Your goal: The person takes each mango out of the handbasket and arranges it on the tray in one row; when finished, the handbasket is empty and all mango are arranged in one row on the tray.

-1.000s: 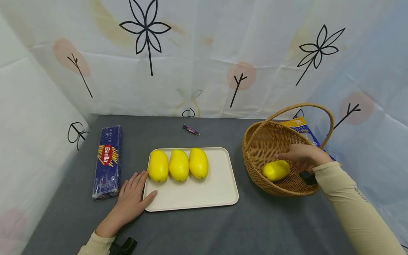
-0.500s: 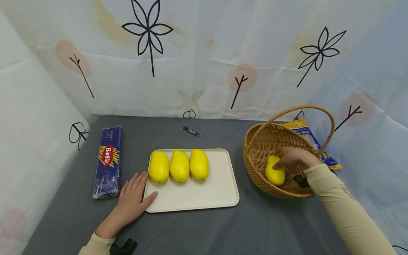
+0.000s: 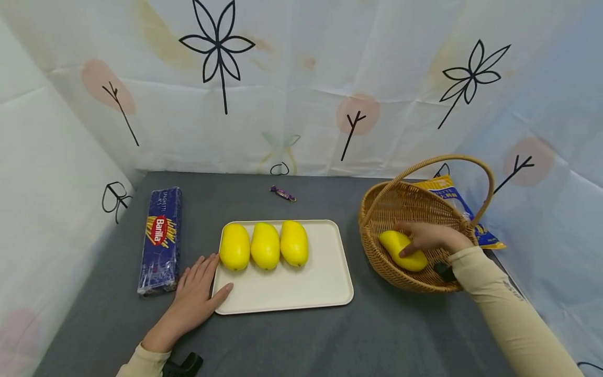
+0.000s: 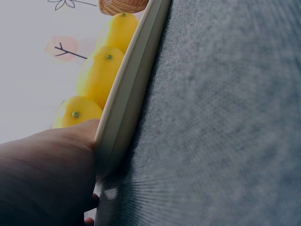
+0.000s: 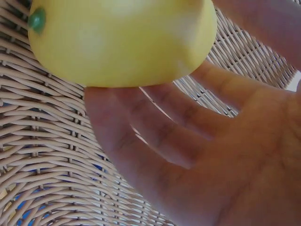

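Observation:
In the head view, my right hand (image 3: 426,236) reaches into a wicker basket (image 3: 372,256) and holds a yellow mango (image 3: 410,260) low inside it. The right wrist view shows the fingers (image 5: 164,117) against one side of this mango (image 5: 122,42), with the thumb (image 5: 268,23) at the other side. My left hand (image 3: 190,298) lies with straight, spread fingers at the left end of a cream tray (image 3: 292,288), its thumb over the rim. Three yellow mangoes (image 3: 266,246) stand side by side on the tray's left part.
A blue Barilla spaghetti pack (image 3: 160,241) lies left of the tray. Behind the tray is a small purple wrapped candy (image 3: 283,193). A blue and yellow bag (image 3: 487,235) sits behind the basket, whose tall handle (image 3: 443,158) arches over it.
My right hand has moved left onto the mango in the basket and taken hold of it; the mango has turned and shifted slightly. My left hand stays put.

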Tool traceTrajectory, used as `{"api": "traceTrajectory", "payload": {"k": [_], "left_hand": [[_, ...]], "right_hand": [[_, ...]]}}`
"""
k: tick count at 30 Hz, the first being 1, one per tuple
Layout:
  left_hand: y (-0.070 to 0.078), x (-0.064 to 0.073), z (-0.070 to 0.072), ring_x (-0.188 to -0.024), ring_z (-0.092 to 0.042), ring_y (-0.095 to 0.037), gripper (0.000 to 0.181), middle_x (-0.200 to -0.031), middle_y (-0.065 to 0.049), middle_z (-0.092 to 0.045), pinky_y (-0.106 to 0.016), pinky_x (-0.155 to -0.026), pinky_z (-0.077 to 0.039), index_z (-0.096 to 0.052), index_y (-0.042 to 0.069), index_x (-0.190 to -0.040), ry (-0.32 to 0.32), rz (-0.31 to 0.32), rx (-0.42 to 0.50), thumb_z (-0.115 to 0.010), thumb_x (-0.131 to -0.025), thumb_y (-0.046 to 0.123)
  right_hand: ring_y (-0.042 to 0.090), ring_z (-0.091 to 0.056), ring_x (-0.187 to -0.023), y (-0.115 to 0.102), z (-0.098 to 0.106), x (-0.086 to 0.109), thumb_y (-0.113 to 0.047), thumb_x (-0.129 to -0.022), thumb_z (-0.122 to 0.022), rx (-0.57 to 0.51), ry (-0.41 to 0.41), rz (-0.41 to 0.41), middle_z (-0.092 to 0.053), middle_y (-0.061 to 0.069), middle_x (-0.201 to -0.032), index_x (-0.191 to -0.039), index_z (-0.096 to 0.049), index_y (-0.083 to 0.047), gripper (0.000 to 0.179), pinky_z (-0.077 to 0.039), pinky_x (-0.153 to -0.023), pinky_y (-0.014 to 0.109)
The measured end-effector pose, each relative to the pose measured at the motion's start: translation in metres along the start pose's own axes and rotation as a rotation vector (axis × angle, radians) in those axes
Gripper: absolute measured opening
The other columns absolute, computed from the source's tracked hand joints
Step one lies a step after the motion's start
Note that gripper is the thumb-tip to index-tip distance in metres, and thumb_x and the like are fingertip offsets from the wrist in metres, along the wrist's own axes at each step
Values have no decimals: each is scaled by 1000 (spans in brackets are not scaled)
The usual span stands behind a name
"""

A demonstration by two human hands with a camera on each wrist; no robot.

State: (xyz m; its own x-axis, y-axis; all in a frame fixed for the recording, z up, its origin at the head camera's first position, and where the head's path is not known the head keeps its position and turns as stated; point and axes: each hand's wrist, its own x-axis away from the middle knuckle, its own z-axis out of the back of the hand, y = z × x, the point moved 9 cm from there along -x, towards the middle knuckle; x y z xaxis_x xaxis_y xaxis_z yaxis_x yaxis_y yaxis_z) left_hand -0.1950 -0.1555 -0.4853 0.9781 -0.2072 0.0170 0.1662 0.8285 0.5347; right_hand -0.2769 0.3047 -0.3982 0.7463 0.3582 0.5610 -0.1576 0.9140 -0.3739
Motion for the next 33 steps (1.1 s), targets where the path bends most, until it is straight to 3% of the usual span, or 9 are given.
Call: {"api": "traceTrajectory", "payload": {"k": [4,9,11,22,28,33], "left_hand": [[-2,-1,0,-142,-11,-43,83,-154,-20,-24,-66,-111,-5,-22,6,-152,-4,3,-3,-51,-92,57],[-2,-1,-1,-142,-12,-43,83,-154,-21,-25,-66,-111,-5,-22,6,-151,-1,0,-3,-51,-92,56],[-2,-1,-1,-142,-12,-44,83,-153,-21,-25,-66,-111,-5,-22,5,-151,0,-2,-7,-52,-92,56],[0,0,1,-142,-12,-44,83,-153,-21,-25,-66,-111,-5,-23,5,-151,1,-3,-4,-52,-92,55],[-1,0,0,-142,-12,-43,83,-154,-21,-25,-66,-111,-5,-23,5,-151,-5,2,-6,-52,-92,56],[0,0,0,-142,-12,-44,83,-153,-21,-25,-66,-111,-5,-23,4,-151,-4,3,-11,-52,-92,55]], "right_hand": [[46,-43,-122,1,-4,1,-24,-83,-75,-12,-17,-22,-34,36,-142,-147,-25,8,87,-44,-95,53],[28,-51,-92,7,-12,4,-17,-82,-76,-132,-72,-103,-36,31,-134,-151,-15,0,94,-53,-69,38],[25,-51,-86,9,-13,5,-15,-82,-76,-159,-80,-125,-37,29,-131,-152,-14,-1,94,-54,-65,38],[28,-49,-95,6,-11,7,-17,-82,-76,-147,-74,-124,-34,32,-135,-152,-13,-1,95,-54,-71,37],[29,-51,-98,-6,3,14,-24,-82,-76,18,1,-72,-48,28,-127,-149,-20,4,92,-47,-77,38],[24,-54,-94,-25,20,31,-31,-85,-73,40,107,-14,-54,22,-121,-147,-24,6,87,-48,-75,37]]}}
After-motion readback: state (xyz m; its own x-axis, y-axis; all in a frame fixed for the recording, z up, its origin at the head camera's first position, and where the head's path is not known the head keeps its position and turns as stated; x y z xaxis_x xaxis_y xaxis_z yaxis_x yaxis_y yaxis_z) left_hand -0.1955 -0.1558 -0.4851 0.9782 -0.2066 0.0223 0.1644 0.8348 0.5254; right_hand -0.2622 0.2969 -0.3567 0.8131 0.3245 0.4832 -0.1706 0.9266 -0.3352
